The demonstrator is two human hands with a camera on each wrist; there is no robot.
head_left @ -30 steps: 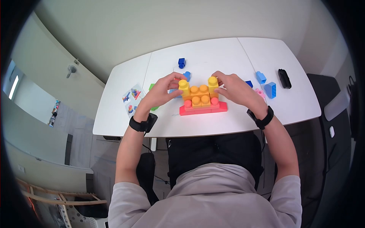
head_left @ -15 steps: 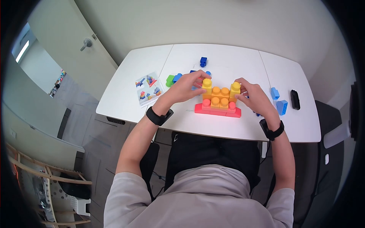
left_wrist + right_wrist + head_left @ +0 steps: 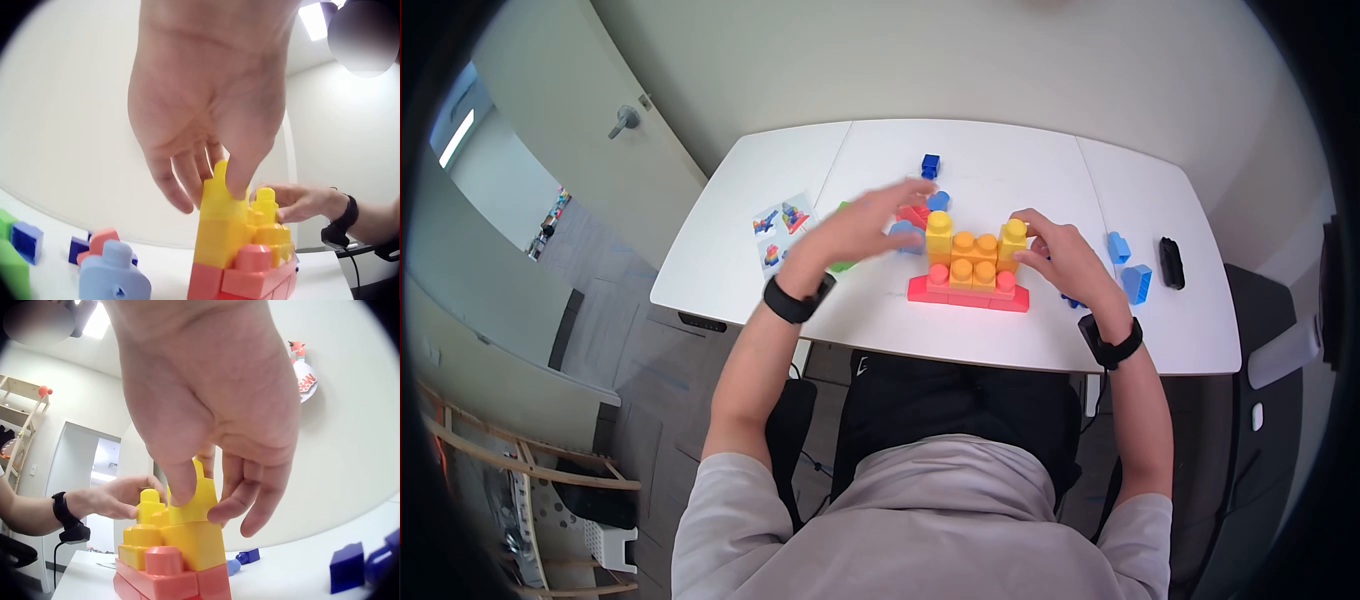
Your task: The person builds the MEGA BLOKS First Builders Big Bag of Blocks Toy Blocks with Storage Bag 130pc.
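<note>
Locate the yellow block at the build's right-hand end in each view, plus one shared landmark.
Head: right-end yellow block right of centre, beside the right hand.
Left wrist: right-end yellow block right of centre, lower half, beyond the larger-looking left-end yellow block.
Right wrist: right-end yellow block near the middle, just below centre, partly hidden by the right hand.
Shared landmark: pinkish-red base, below both yellow blocks in all three.

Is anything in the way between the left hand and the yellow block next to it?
Nothing visible stands between the left hand and that yellow block; the light blue block sits lower, on the table.
</note>
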